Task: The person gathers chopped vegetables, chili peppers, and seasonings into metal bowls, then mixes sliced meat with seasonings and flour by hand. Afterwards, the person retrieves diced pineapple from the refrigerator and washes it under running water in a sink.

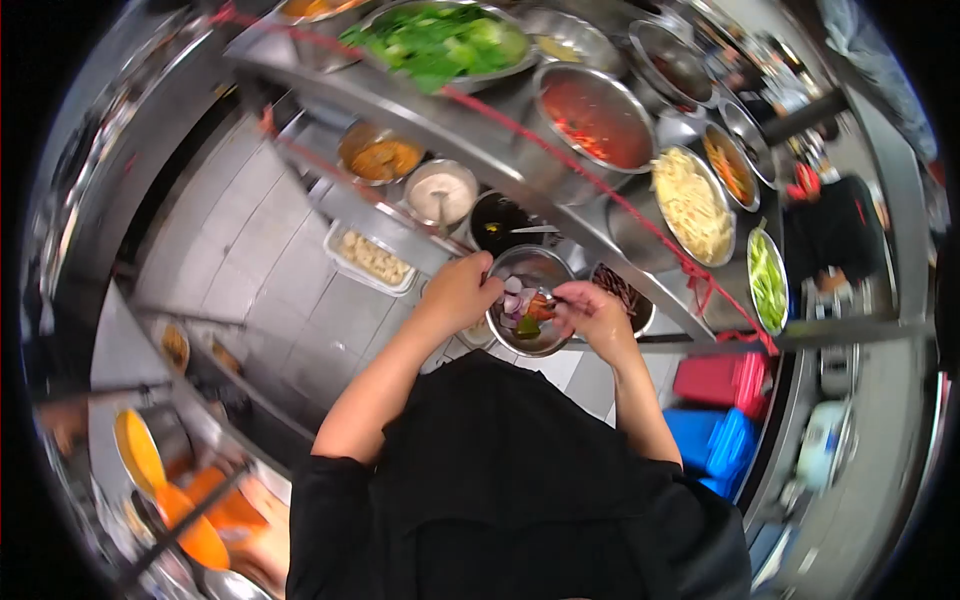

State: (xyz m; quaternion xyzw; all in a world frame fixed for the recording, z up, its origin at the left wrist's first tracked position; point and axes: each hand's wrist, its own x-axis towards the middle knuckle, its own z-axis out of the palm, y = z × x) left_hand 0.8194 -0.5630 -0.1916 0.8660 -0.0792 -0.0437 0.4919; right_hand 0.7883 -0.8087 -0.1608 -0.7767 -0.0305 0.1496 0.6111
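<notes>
A metal bowl point(535, 343) holds chopped purple onion point(512, 300), a green piece and some orange-red pieces. My left hand point(460, 292) grips the bowl's rim on its left side, fingers closed. Over the right side of the bowl, my right hand point(592, 315) has its fingers pressed together beside the orange-red pieces; what they hold, if anything, is too small to make out. Just behind the bowl is a dark container point(497, 222) with a light-coloured handle in it. A bowl of dark strips point(618, 290) stands to the right, partly behind my right hand.
A metal shelf point(590, 228) with a red cord crosses above, carrying bowls of greens point(445, 45), red pieces point(590, 125) and pale strips point(690, 205). A white tray point(370, 262) lies left. Red point(720, 380) and blue bins point(705, 440) stand at right.
</notes>
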